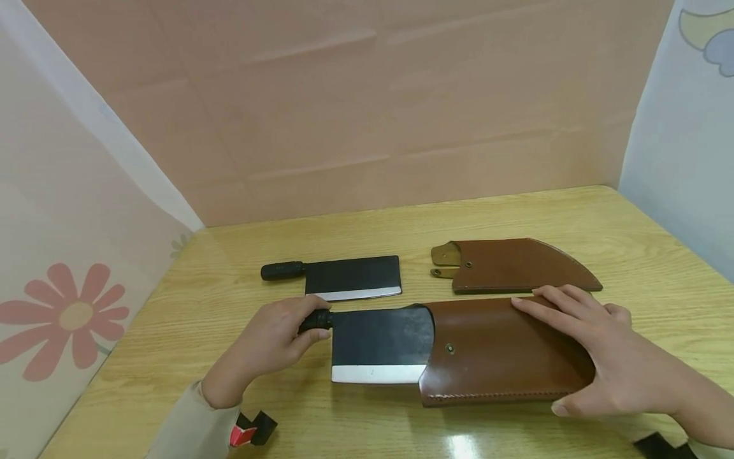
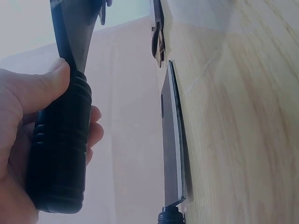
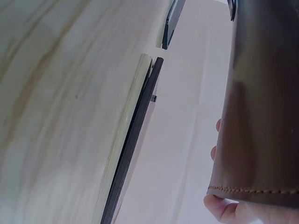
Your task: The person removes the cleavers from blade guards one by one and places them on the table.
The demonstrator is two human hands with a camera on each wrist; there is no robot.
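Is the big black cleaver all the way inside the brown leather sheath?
No, partly in: much of the big black cleaver shows outside the brown leather sheath.

I see smooth, slightly glossy brown leather on the near sheath (image 1: 504, 350), stitched along its edge. The cleaver (image 1: 381, 344) is matt black metal with a bright ground edge; its ribbed handle (image 2: 60, 149) looks like plastic. The table (image 1: 516, 217) is glossy wood.

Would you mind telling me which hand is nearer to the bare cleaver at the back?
Left. The left hand grips the near cleaver's handle just in front of the bare cleaver; the right hand holds the sheath farther off to the right.
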